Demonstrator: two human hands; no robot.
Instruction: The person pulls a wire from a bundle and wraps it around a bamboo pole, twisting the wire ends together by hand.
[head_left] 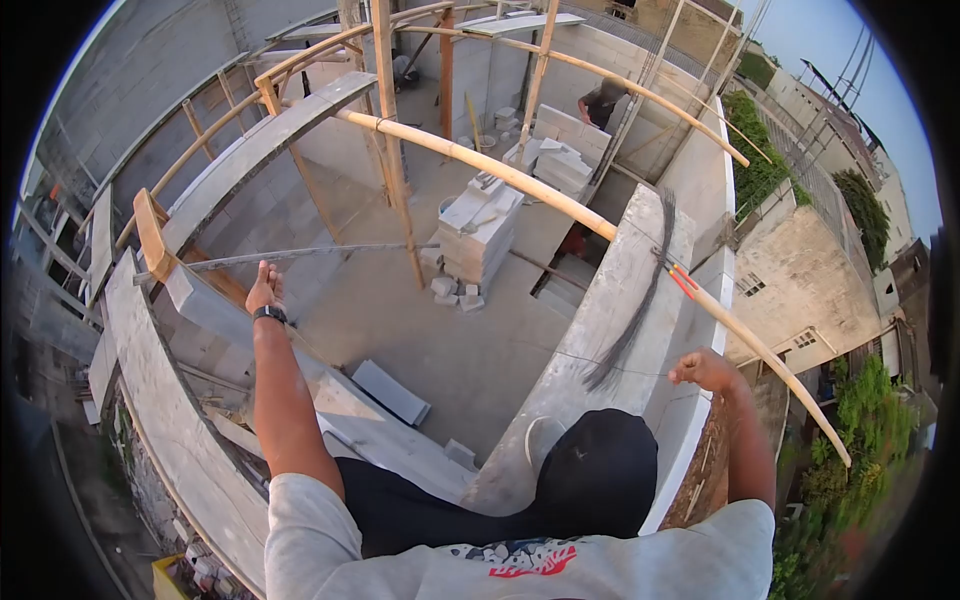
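Note:
My left hand (266,292), wearing a dark wristwatch, reaches forward with curled fingers at a long grey bar (340,251); it appears closed on the bar, though the palm side is partly hidden. The bar's left end lies by a wooden post top. On the right, my right hand (705,370) is closed in a pinch on a thin wire (630,371) running leftward. A bundle of dark tie wire (640,305) lies across the plank (570,385) in front of me. Pincers with red-orange handles (683,280) sit against the bamboo pole (500,175).
I am high above a floor between block walls. Below stand stacked blocks (478,235) and loose pieces (458,294). A curved plank (270,150) and wooden uprights (393,150) are at left. A person (603,100) works at the back. A drop lies beyond the right wall (690,440).

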